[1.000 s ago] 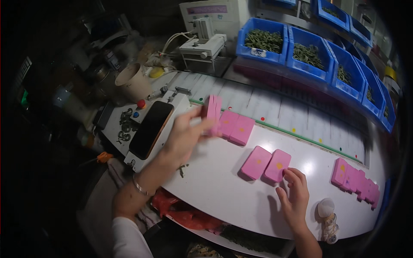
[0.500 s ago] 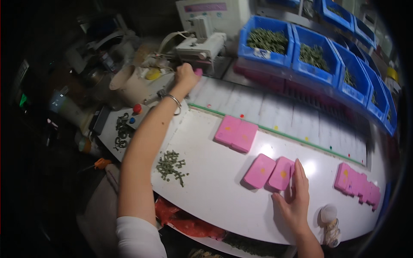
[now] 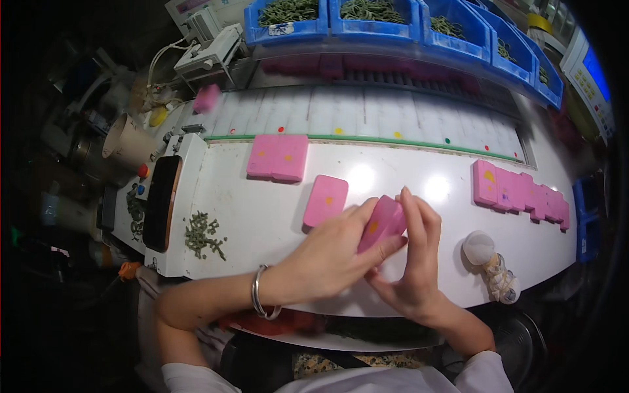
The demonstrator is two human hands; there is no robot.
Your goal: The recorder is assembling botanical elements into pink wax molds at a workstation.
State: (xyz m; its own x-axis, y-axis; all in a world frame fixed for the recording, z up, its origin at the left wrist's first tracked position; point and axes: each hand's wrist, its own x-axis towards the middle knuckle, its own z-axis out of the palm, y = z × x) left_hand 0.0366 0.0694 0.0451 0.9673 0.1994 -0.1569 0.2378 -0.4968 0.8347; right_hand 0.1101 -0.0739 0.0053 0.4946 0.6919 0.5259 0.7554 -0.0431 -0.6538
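Observation:
Over the middle of the white table, a pink, rounded block with a yellow mark is held tilted between my two hands. My left hand, a bangle on its wrist, grips the block from the left, thumb across its near side. From the right, my right hand curls its fingers along the block's edge; their exact contact is partly hidden. Just left of the held piece lies another pink block. Behind it, two pink blocks sit side by side. One more pink block is beside the white machine.
A row of pink blocks stands at right, near a white round-topped object. Small green pieces lie in a pile at left by a dark phone. Blue bins holding green pieces line the back.
My left hand has come back from the machine to the middle of the table. The pink block beside my right hand is now lifted between both hands. The view has turned rightward.

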